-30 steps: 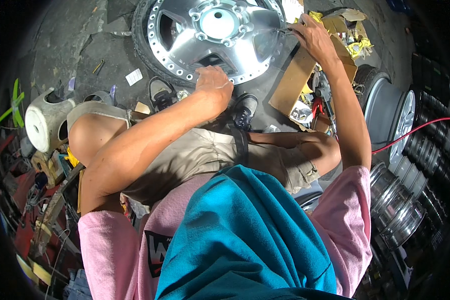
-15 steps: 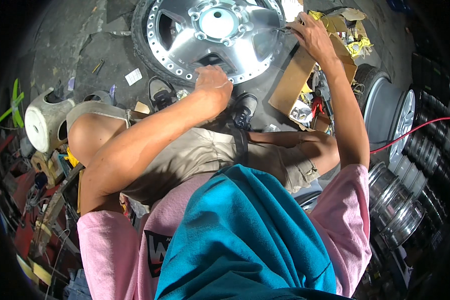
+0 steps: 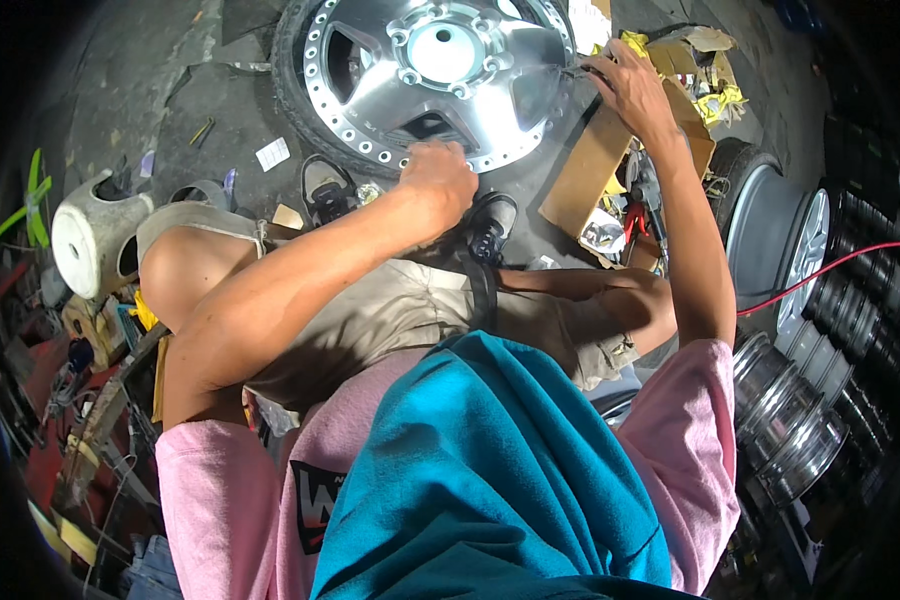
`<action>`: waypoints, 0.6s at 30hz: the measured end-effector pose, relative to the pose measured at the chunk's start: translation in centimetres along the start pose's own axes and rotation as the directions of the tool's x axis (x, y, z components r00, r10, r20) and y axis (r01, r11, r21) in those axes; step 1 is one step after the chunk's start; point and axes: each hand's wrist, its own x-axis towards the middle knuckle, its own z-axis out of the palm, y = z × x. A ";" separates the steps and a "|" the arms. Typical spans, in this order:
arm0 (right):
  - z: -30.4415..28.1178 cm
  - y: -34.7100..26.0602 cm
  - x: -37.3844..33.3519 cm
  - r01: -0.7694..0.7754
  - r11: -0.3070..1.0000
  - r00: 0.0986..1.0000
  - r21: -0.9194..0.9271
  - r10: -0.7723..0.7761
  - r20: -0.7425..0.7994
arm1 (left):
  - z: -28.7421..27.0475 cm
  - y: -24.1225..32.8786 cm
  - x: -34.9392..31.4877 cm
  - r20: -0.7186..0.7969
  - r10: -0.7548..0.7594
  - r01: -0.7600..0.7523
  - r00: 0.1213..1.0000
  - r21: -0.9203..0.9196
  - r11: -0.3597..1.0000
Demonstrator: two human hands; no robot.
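A polished silver wheel rim [image 3: 515, 75] with wide spokes and a ring of small holes lies flat at the top, inside a black tyre [image 3: 292, 85]. My left hand [image 3: 440, 182] is curled at the near edge of the rim; its fingertips are turned away, so what they hold, if anything, stays hidden. At the wheel's right edge is my right hand [image 3: 632, 90], its fingers bent and drawn together towards the rim. Something thin and dark shows at those fingertips, too small to name.
A cardboard box [image 3: 585, 165] with red-handled pliers [image 3: 634, 218] stands right of the wheel. Further right are another wheel [image 3: 760, 225], stacked chrome rims [image 3: 785, 415] and a red hose [image 3: 830, 262]. A white hollow container [image 3: 80, 240] lies at left, with clutter below it.
The wheel sits slightly lower and further right in the picture. Both hands have shifted a little, the left one down and right along the rim edge; the right stays at the wheel's right side.
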 end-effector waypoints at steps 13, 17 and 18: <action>2.5 -1.8 -11.7 -0.205 0.972 0.977 0.115 0.197 0.078 | -0.4 -0.9 -0.2 -0.115 -0.077 0.054 0.990 -0.185 0.981; -0.7 -2.8 -13.4 -0.461 0.859 0.863 0.222 0.377 0.335 | 1.2 -2.5 0.8 -0.006 -0.129 0.128 0.992 -0.053 0.990; -2.2 -3.4 -13.6 -0.460 0.859 0.867 0.227 0.379 0.322 | 1.2 -2.5 0.8 0.000 -0.164 0.164 0.987 -0.003 0.987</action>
